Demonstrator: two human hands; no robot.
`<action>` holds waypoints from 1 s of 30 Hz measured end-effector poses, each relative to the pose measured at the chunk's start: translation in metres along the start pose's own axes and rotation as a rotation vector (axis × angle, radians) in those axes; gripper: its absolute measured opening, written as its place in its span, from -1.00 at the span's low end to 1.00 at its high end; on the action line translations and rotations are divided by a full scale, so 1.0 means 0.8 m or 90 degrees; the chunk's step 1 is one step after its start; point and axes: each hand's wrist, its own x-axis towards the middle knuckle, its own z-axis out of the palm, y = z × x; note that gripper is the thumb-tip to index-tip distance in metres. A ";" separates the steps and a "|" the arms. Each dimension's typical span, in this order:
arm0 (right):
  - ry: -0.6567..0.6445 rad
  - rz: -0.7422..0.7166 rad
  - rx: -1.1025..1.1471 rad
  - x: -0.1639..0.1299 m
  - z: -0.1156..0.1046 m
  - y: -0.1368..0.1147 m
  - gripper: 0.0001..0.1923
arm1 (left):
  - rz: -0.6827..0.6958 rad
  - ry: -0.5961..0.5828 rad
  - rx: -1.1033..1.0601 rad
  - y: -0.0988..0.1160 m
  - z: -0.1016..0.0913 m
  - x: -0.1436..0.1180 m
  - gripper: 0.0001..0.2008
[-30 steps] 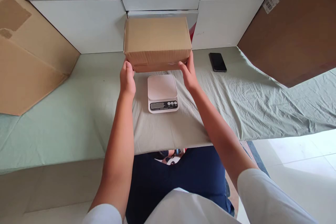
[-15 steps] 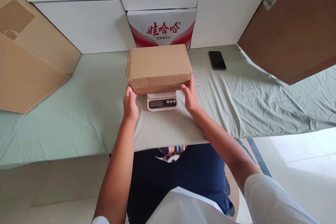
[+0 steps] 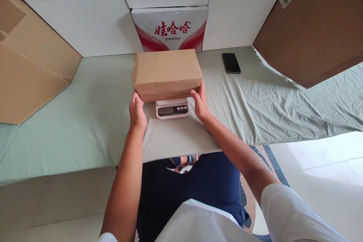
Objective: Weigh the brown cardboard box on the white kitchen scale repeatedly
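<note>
One second ago the cardboard box (image 3: 166,72) is held up in the air, behind the scale (image 3: 171,108), and the whole white plate of the scale is visible. Now the box is lower and closer to the person, and it covers the plate; only the front strip with the display and the buttons shows under it. The left hand (image 3: 137,112) and the right hand (image 3: 200,103) come down together with the box and stay at its two lower front corners. The box also no longer hides the red-and-white carton (image 3: 170,29) at the wall, so the red print on it is visible now.
</note>
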 end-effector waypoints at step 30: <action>0.044 -0.038 -0.042 0.126 0.009 0.037 -0.12 | -0.038 0.009 -0.177 -0.023 0.038 0.138 -0.12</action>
